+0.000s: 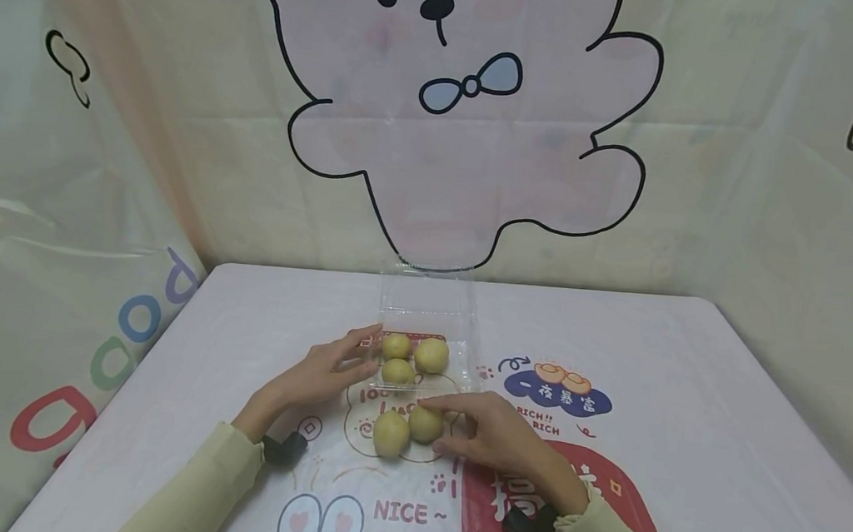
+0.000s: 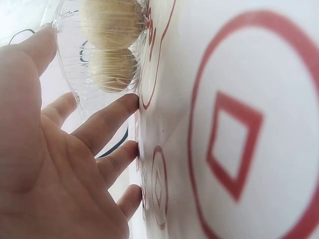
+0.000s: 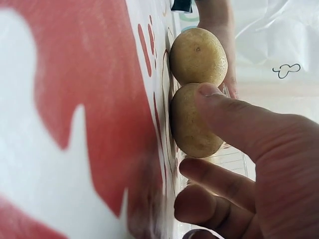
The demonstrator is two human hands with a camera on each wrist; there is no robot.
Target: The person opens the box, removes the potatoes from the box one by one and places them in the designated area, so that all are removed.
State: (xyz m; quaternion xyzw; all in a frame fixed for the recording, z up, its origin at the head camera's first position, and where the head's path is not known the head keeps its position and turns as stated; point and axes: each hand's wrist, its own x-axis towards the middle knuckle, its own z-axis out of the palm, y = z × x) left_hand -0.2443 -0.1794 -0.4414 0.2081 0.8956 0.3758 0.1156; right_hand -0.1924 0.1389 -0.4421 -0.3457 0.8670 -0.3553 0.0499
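Note:
A clear plastic box (image 1: 470, 361) stands mid-table with its lid (image 1: 428, 294) raised at the back. Inside sit three round yellow things (image 1: 431, 356) that look like small potatoes. My left hand (image 1: 332, 367) is at the box's left side, fingers spread; in the left wrist view its fingertips (image 2: 130, 102) are right at the clear wall and the tabletop. In front of the box, my right hand (image 1: 496, 438) holds a potato (image 1: 425, 424) between thumb and fingers. Its thumb (image 3: 212, 92) lies across that potato in the right wrist view. Another potato (image 1: 391, 434) sits against it on the left.
The white table (image 1: 257, 311) has a printed cover with red lettering, a rabbit drawing and a red patch (image 1: 605, 480) at right. Behind it hangs a curtain (image 1: 251, 202) with a cartoon bear. A black wrist camera (image 1: 530, 526) is strapped on each wrist.

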